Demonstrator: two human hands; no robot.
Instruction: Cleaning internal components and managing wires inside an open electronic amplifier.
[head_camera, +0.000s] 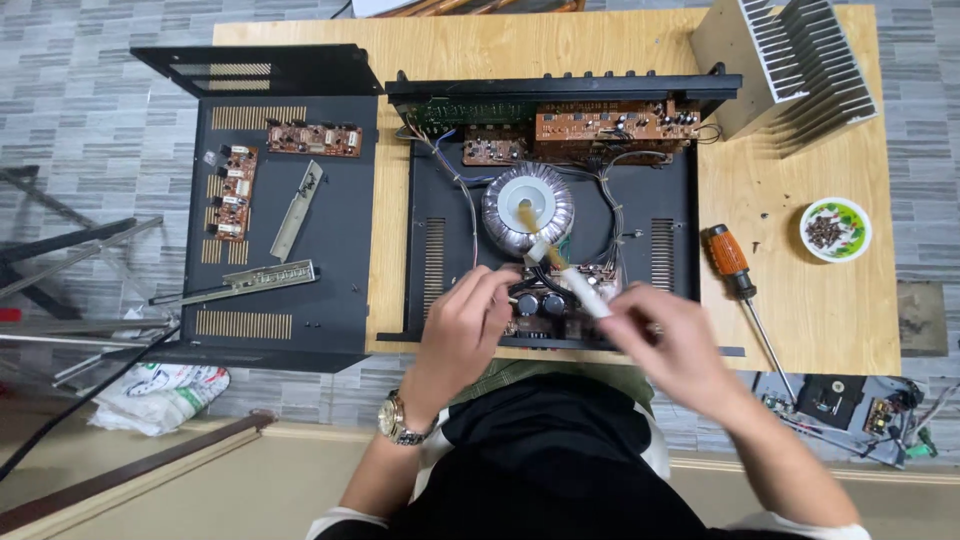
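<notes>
An open black amplifier chassis (436, 262) lies on the wooden table (810, 180), with a round toroidal transformer (528, 208) in its middle and brown circuit boards (612, 124) along its far side. My left hand (463, 325) rests on the near circuit board with two black capacitors (540, 302), fingers curled over its left edge. My right hand (672, 345) holds a small brush (560, 262) with a white handle, whose bristles point at the transformer. The brush and right hand are motion-blurred.
The removed black cover (330, 250) lies to the left, carrying two small brown boards (314, 139) and metal strips (297, 212). An orange-handled screwdriver (737, 272), a small bowl of screws (835, 229) and a finned heatsink (800, 62) sit at the right.
</notes>
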